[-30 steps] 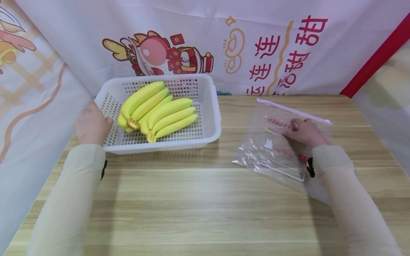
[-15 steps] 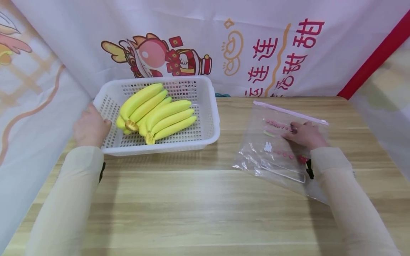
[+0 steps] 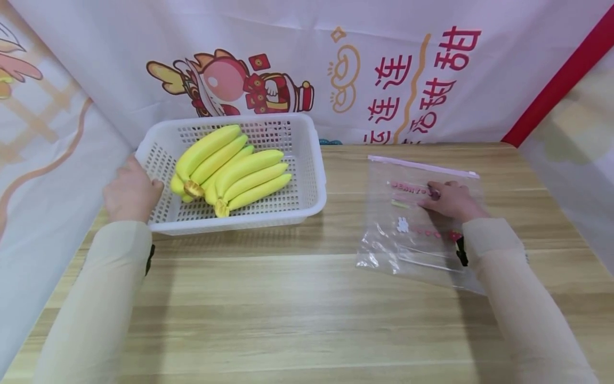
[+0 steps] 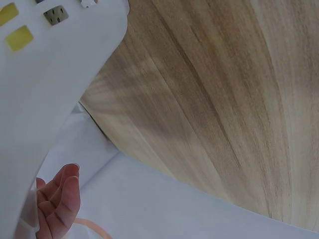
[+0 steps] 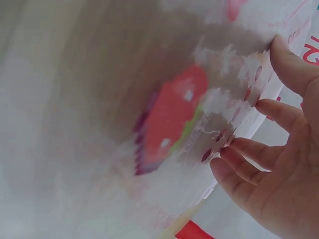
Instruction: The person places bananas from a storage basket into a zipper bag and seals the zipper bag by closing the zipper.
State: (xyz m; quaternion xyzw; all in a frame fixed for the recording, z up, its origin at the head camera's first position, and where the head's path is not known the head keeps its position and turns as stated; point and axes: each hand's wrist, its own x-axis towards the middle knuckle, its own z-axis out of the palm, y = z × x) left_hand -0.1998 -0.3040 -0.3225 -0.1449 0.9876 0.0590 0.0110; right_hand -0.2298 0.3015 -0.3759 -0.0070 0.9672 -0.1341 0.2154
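At the left end of a white plastic basket (image 3: pixel 259 220), my left hand (image 3: pixel 131 193) grips the side, its thumb over the rim. In the left wrist view some of its fingers (image 4: pixel 62 201) show beside the outer wall; the rest are hidden. Inside the basket lie two bunches of yellow bananas (image 3: pixel 249 186), stems toward me. To the right, a clear zip bag (image 3: pixel 381 234) with pink lettering, a white rabbit and a strawberry print lies flat on the table. My right hand (image 5: pixel 286 149) rests spread fingertips on the bag's printed face, below its pink zip strip (image 3: pixel 422 166).
The wood-grain table (image 3: pixel 297 309) carries both basket and bag. A white printed cloth (image 3: pixel 288 37) hangs right behind the basket. Another cloth (image 3: pixel 43 144) stands close at my left hand, and a red band (image 3: pixel 558 82) edges the back right.
The bag has turned a little under my right fingertips, and its zip strip now lies closer to level. My left hand stays at the basket. The head view has shifted slightly.
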